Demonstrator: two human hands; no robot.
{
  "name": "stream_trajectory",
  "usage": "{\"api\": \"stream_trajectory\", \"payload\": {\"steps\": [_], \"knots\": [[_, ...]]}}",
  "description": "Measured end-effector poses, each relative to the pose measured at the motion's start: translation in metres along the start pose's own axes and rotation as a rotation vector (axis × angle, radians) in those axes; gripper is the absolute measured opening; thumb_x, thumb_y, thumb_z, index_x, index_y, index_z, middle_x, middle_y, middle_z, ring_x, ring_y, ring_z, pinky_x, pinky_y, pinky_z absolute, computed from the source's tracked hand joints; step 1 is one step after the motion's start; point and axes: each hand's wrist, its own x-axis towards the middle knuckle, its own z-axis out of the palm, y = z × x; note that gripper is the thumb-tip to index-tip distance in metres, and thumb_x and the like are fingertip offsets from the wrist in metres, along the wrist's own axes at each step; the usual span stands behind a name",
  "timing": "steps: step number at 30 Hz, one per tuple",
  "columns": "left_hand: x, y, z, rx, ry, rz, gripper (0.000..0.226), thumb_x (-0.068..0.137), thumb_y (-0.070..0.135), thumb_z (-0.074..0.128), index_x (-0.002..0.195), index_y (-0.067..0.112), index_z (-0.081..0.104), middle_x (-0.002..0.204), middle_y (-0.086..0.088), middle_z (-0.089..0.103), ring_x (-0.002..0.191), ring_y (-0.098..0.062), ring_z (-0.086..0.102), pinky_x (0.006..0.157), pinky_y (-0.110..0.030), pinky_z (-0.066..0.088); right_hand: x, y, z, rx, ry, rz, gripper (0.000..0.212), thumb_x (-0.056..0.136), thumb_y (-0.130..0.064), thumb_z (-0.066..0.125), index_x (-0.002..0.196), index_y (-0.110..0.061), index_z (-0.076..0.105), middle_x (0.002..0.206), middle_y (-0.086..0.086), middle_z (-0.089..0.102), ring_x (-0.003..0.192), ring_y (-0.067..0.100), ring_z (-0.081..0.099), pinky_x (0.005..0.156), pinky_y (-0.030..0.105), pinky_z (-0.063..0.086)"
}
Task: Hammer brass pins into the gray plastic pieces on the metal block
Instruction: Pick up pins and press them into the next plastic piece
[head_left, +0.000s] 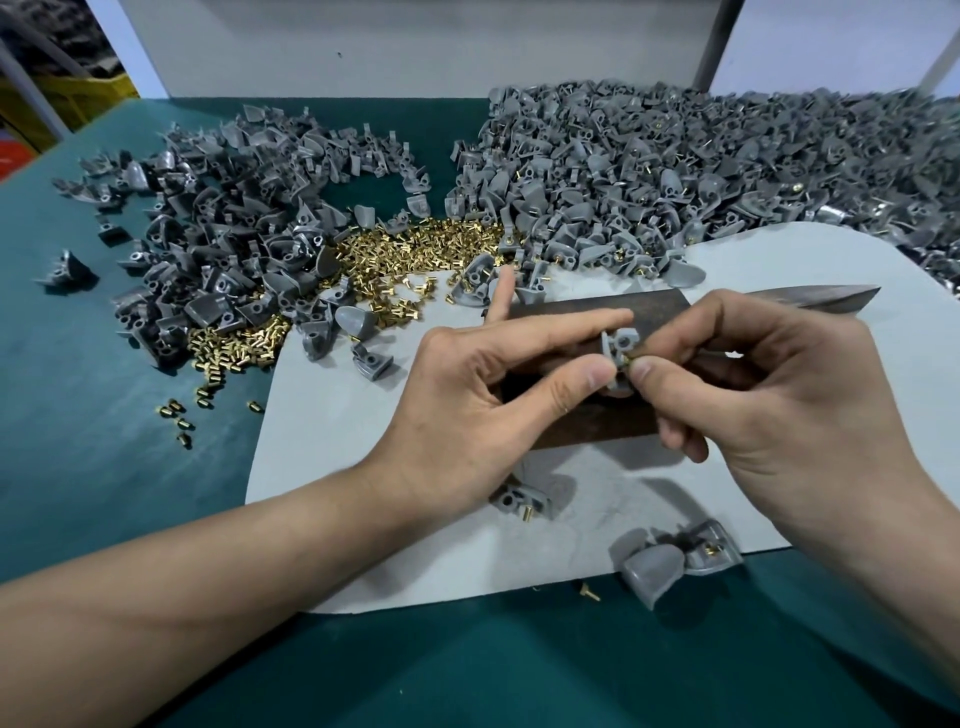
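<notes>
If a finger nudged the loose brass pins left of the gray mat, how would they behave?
The loose brass pins are short and round-bodied, so they would probably roll or scatter across the green table. Tiny and shiny, they may slip.

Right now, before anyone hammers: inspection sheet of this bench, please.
Surface: green mat with a white sheet laid over it.
Job's things: metal block on the sheet; gray plastic piece and brass pin held over it.
Clutter: brass pin heap between left pile and right pile of gray pieces; stray pins on the mat; pinned pieces at the sheet's near edge.
Grippers: left hand pinches the piece; right hand pinches the pin against it.
Cables: nothing seen.
Surroundings: white panel behind.
</notes>
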Motion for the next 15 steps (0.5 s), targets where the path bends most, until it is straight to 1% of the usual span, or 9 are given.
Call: {"api": "stream_trajectory", "payload": {"steps": [4, 8, 12, 15], "knots": [[-0.0001, -0.0002, 0.0003, -0.010, 0.000, -0.012, 0.035, 0.085, 0.012, 0.065, 0.120, 0.014, 0.058, 0.107, 0.010, 0.069, 0.096, -0.001, 0.068, 0.122, -0.048, 0.006, 0.0000, -0.0005, 0.0016, 0.085, -0.004, 0.043, 0.014, 0.067, -0.018, 0.071, 0.066, -0.007, 0.063, 0.044, 0.001, 0.057, 0.034, 0.009, 0.048, 0.039, 0.013, 0.038], [-0.0006, -0.0009, 0.0006, -0.011, -0.003, -0.017, 0.033, 0.086, 0.011, 0.065, 0.118, 0.015, 0.059, 0.105, 0.009, 0.070, 0.095, -0.001, 0.069, 0.122, -0.046, 0.005, 0.0008, -0.0003, 0.0016, 0.138, -0.011, 0.085, 0.012, 0.063, -0.020, 0.070, 0.063, -0.010, 0.064, 0.043, 0.007, 0.056, 0.034, 0.012, 0.047, 0.038, 0.014, 0.038], [-0.0003, -0.0011, 0.0002, -0.006, -0.005, -0.012, 0.035, 0.087, 0.011, 0.064, 0.121, 0.014, 0.058, 0.106, 0.008, 0.070, 0.094, 0.001, 0.068, 0.122, -0.046, 0.005, 0.0015, 0.0002, 0.0014, 0.171, -0.017, 0.110, 0.011, 0.064, -0.018, 0.070, 0.062, -0.009, 0.064, 0.043, 0.008, 0.056, 0.034, 0.014, 0.047, 0.038, 0.016, 0.038], [0.0001, -0.0005, 0.0000, -0.001, -0.008, -0.004, 0.033, 0.087, 0.009, 0.064, 0.120, 0.014, 0.058, 0.105, 0.008, 0.070, 0.093, 0.002, 0.068, 0.122, -0.045, 0.005, 0.0012, 0.0014, 0.0010, 0.168, -0.009, 0.106, 0.013, 0.070, -0.005, 0.072, 0.061, -0.009, 0.064, 0.044, 0.009, 0.056, 0.034, 0.015, 0.047, 0.037, 0.016, 0.038]]}}
